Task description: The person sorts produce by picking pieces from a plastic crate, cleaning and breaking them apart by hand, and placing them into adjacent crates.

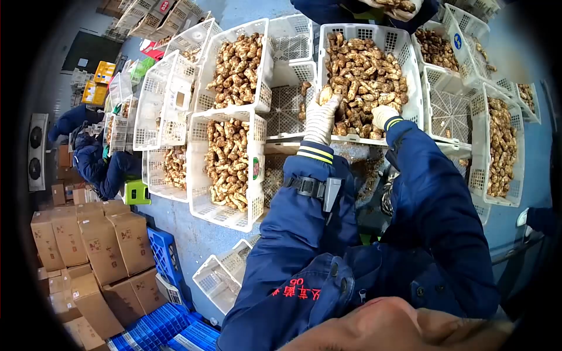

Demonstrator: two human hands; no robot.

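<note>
A white plastic crate [417, 88] stands in front of me, heaped with brown-and-cream mushrooms [366, 64] that look like matsutake. My left hand [319, 121], in a white striped glove, is at the crate's near left corner, its fingers closed on a pale mushroom [325, 95]. Over the near right part of the heap is my right hand [383, 116], gloved too; its fingers curl down among the mushrooms, and what they hold, if anything, is hidden. Left of my left hand, another white crate [283, 111] has a few mushrooms along its right side.
Mushroom-filled crates stand at left [255, 175] and right [515, 158]. Across from me is another person [316, 10] in dark blue; a second person [96, 164] sits far left. Cardboard boxes [105, 245] are stacked at lower left, beside a blue pallet [165, 257].
</note>
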